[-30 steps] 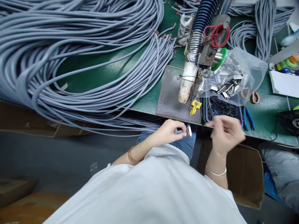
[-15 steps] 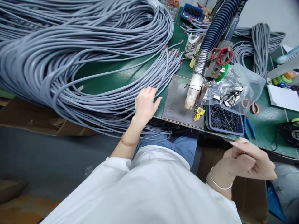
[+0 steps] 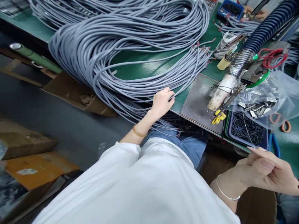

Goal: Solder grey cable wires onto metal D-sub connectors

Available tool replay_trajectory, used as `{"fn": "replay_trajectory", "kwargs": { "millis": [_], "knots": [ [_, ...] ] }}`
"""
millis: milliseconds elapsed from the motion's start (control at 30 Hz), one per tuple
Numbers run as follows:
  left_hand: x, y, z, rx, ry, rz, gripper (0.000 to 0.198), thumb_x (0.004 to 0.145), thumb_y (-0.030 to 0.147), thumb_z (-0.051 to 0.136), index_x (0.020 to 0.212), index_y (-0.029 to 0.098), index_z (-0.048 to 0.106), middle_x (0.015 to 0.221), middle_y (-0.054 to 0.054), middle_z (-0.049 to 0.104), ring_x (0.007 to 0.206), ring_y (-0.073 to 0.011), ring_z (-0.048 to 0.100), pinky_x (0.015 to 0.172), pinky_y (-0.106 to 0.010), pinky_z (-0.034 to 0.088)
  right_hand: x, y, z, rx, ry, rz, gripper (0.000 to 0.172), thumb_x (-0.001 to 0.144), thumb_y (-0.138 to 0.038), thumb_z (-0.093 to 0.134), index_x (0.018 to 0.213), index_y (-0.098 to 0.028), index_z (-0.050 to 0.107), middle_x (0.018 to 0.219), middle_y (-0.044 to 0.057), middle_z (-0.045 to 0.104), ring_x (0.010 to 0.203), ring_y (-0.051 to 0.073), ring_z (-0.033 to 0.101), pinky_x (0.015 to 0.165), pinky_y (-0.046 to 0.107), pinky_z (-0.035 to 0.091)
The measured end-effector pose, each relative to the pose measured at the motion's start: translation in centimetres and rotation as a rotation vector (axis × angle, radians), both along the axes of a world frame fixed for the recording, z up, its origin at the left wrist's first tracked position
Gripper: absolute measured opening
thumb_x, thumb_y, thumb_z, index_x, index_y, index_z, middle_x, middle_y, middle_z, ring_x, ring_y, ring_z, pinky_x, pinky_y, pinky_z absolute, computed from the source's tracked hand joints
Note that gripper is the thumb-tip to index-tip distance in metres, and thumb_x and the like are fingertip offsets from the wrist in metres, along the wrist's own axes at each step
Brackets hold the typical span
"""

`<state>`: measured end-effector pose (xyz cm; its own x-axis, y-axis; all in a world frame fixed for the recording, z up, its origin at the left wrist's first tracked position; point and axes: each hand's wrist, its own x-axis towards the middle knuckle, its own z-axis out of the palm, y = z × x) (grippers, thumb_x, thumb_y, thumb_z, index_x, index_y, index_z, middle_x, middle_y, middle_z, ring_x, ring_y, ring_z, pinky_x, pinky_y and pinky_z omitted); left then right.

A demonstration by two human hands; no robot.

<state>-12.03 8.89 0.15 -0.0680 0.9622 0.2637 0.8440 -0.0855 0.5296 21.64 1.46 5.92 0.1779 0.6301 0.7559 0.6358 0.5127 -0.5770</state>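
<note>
My left hand (image 3: 163, 101) is at the near edge of the bundle of grey cables (image 3: 137, 83), its thumb and fingers closed on one cable. Stripped ends with reddish wires show at the bundle's right end. At the lower right, my right hand (image 3: 268, 171) is pinched on a thin, silvery solder-like wire (image 3: 247, 129), which runs up past the tray of black parts. Between the hands lies a dark metal plate (image 3: 195, 99). Yellow clips (image 3: 219, 117) hang at the tip of a clamped metal tool (image 3: 235, 95) above its right side.
A ribbed extraction hose (image 3: 263, 34) slants over the bench. On the right are a tray of black pieces (image 3: 245, 130), a bag of metal shells (image 3: 263, 93) and blue-handled pliers (image 3: 275, 145). Another person's hands (image 3: 259, 14) are at the back. Cardboard boxes (image 3: 79, 96) stand below left.
The view has swung left, so the bench appears shifted right. My left hand has closed from loosely spread fingers onto a cable. My right hand keeps its pinch.
</note>
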Motion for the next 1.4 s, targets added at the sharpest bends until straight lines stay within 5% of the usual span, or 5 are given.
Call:
{"fn": "replay_trajectory", "kwargs": {
  "millis": [233,533,700,900,1400],
  "knots": [
    [-1.3,-1.3,3.8,-0.026,-1.008,-0.117,0.013,0.08,0.024,0.071,0.085,0.018,0.06,0.06,0.005,0.051,0.049,-0.008,0.048,0.046,-0.02,0.038,-3.0,1.4,0.8,0.426,0.182,-0.028,0.037,0.072,-0.067,0.078,0.067,-0.03,0.083,0.031,-0.001,0.034,0.023,0.011,0.025,0.03,0.03,0.012],
    [4.3,-2.0,15.5,-0.244,-1.303,-0.785,0.027,0.094,0.025,0.065,0.12,0.021,0.07,0.073,0.005,0.058,0.05,-0.0016,0.045,0.045,-0.014,0.03,-4.7,1.1,2.2,0.37,0.224,-0.025,0.032,0.08,-0.055,0.078,0.074,-0.024,0.083,0.038,-0.002,0.043,0.029,0.009,0.029,0.035,0.029,0.02],
    [11.2,-3.7,10.7,-0.644,-1.434,-0.998,0.034,0.09,0.051,0.07,0.107,0.023,0.078,0.062,0.002,0.051,0.049,-0.0066,0.039,0.04,-0.022,0.028,-3.8,0.4,2.4,0.296,0.301,-0.139,0.034,0.083,-0.053,0.072,0.069,-0.022,0.076,0.043,-0.004,0.048,0.03,0.007,0.028,0.036,0.026,0.016],
    [11.8,-5.8,2.1,-0.535,-1.36,-0.558,0.044,0.085,0.048,0.076,0.11,0.013,0.081,0.057,0.004,0.044,0.052,-0.0056,0.034,0.047,-0.021,0.027,-3.1,-0.9,1.9,-0.269,0.128,-0.06,0.029,0.091,-0.044,0.064,0.078,-0.021,0.077,0.054,-0.003,0.055,0.045,0.009,0.045,0.045,0.025,0.03],
    [12.3,-6.4,0.0,-0.517,-1.386,-0.5,0.036,0.084,0.048,0.077,0.093,0.013,0.072,0.063,0.0,0.065,0.045,-0.0046,0.047,0.043,-0.018,0.036,-5.2,1.2,-1.4,-0.765,0.436,0.43,0.025,0.09,-0.043,0.068,0.091,-0.018,0.074,0.077,0.0,0.07,0.065,0.011,0.063,0.057,0.021,0.05]
  ]
}}
